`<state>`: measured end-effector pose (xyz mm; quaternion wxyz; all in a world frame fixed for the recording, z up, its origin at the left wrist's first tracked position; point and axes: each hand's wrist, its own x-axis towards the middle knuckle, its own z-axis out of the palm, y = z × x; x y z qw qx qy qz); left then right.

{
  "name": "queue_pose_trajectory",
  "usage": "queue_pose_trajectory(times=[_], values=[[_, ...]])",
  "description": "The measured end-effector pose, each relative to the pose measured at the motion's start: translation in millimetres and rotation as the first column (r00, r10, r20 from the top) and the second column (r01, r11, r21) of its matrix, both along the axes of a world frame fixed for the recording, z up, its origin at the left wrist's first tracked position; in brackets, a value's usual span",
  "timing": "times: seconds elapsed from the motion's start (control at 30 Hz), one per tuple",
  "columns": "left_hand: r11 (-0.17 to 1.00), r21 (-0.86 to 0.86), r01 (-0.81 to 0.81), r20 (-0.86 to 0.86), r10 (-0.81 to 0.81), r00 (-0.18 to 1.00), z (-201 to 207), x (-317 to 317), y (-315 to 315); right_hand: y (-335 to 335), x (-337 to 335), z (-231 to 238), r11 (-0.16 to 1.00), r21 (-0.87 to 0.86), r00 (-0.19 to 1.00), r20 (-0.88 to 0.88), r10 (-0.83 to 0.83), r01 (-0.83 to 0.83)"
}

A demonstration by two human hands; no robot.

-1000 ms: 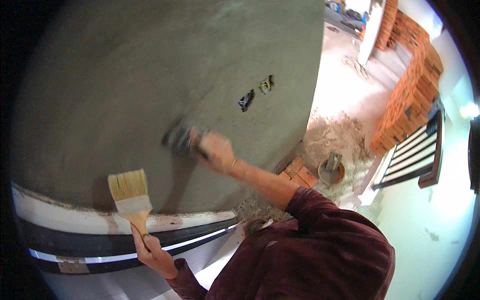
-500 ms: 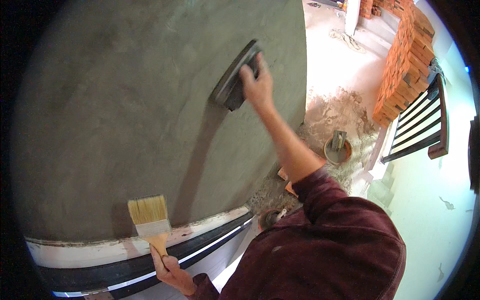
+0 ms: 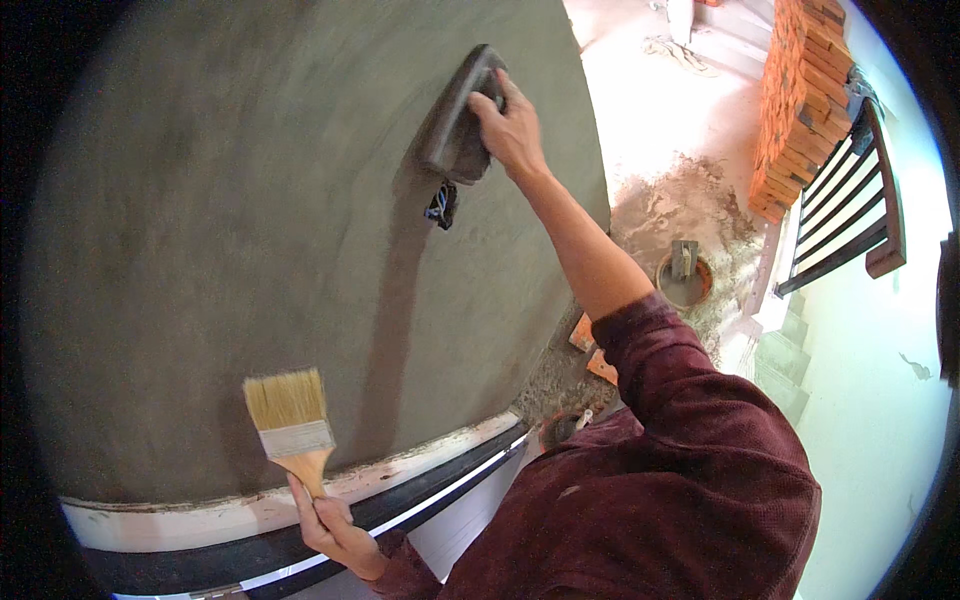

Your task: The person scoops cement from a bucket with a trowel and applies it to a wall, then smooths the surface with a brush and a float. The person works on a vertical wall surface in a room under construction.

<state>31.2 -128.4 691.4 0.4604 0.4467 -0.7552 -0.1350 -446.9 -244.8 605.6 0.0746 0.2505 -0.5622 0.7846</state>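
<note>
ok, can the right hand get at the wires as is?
Probably not: the wires show just below the float, seemingly near enough, but the right hand holds that float, so its fingers look occupied.

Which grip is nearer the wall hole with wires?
Right. In view, the right grip, on the dark float, is above and right of the wall hole; the left grip, holding the brush, is farther, below and left.

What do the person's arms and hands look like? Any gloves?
No gloves: the left hand and right hand are bare. The maroon right sleeve ends around the elbow, leaving that forearm bare; the maroon left sleeve reaches close to the wrist.
</note>
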Motion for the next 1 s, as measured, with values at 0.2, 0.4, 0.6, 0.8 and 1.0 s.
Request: queue_pose_trajectory(times=[0.2,0.4,0.6,0.8,1.0], values=[[0.996,0.046,-0.071,0.005,0.071,0.997,3,-7,-4,29,202,-26,0.77,0.309,0.778,-0.13,0.615,-0.557],[0.99,-0.135,-0.045,0.036,0.05,0.998,26,-26,-21,59,184,-50,0.867,0.199,0.838,-0.232,0.494,-0.457],[0.996,-0.004,-0.086,0.032,0.087,0.996,0,-10,6,17,33,40,0.973,0.044,0.974,-0.005,0.227,-0.226],[0.999,-0.039,0.011,-0.007,-0.011,1.0,28,-69,-16,62,228,-70,0.385,0.705,0.336,-0.216,0.917,-0.596],[0.802,-0.273,0.532,0.435,-0.391,0.811,12,-253,-84,141,123,-148,0.512,0.665,0.753,0.119,0.647,-0.544]])
